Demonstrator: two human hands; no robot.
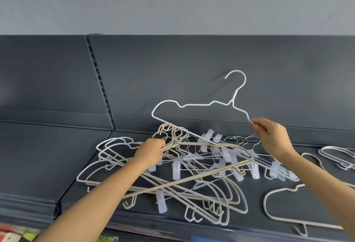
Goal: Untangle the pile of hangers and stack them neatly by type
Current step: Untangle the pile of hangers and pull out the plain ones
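A tangled pile of hangers (pixel 192 172) lies on a dark grey shelf (pixel 57 155): white wire ones, beige ones and metal ones with clear plastic clips. My right hand (pixel 269 134) pinches the right shoulder of a white hanger (pixel 196 105), lifted upright above the pile with its hook pointing up; its lower bar still runs down into the tangle. My left hand (pixel 151 150) presses down on the beige hangers (pixel 172 136) at the pile's back left and grips them.
To the right lie a single beige hanger (pixel 278 193) near the front edge and a small stack of white hangers (pixel 336 154) at the far right. A slotted upright (pixel 99 80) divides the grey back panel. Coloured packaging (pixel 19 236) shows below the shelf.
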